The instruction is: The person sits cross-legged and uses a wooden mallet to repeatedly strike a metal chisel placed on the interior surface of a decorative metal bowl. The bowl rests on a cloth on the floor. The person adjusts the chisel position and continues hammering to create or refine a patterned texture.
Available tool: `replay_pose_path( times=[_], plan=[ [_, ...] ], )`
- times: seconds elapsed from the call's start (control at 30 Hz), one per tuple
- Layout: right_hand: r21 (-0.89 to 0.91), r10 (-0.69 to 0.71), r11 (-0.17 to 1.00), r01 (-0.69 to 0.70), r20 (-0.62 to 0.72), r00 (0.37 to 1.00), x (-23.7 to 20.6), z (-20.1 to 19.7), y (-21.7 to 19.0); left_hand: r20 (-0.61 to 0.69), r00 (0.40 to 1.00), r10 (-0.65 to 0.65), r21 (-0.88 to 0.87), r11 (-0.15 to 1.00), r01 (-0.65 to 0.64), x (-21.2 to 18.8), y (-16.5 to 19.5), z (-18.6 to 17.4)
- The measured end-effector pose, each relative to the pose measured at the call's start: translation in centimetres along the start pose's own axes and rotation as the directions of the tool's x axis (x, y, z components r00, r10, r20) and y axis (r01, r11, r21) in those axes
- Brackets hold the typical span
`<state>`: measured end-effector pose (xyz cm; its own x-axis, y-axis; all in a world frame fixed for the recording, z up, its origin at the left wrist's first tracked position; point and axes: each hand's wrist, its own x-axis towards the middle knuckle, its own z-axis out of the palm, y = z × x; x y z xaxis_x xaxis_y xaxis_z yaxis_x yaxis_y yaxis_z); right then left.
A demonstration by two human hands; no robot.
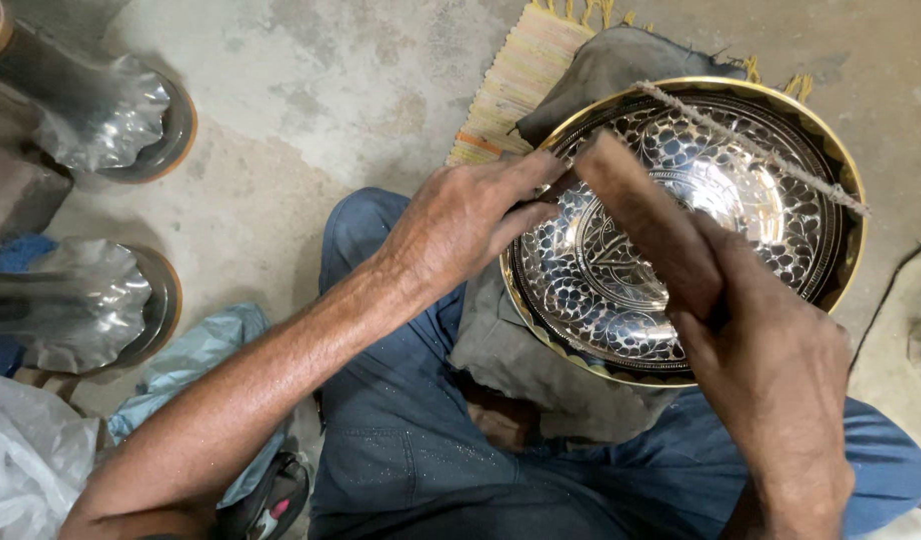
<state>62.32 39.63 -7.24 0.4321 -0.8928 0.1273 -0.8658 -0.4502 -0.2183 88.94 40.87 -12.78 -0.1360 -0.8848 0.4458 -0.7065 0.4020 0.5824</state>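
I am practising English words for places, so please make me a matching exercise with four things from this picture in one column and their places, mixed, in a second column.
Things:
1. engraved metal plate
2. wooden block
3. grey cloth
4. striped mat

Places:
A. on the concrete floor, beyond the plate
B. gripped in the right hand
C. on the person's lap, under the plate
D. resting on the cloth, with the left hand at its rim

Pairs: 1-D, 2-B, 3-C, 4-A
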Motion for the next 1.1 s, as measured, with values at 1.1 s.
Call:
replay_pose_path(
  times=[1.1],
  plan=[
    [0.185, 0.052, 0.982, -0.049, -0.012, 0.999, -0.7, 1.0, -1.4, 0.099, 0.995, 0.004, 0.025, 1.0, -0.007, 0.0, -0.4, -0.8]
  ],
)
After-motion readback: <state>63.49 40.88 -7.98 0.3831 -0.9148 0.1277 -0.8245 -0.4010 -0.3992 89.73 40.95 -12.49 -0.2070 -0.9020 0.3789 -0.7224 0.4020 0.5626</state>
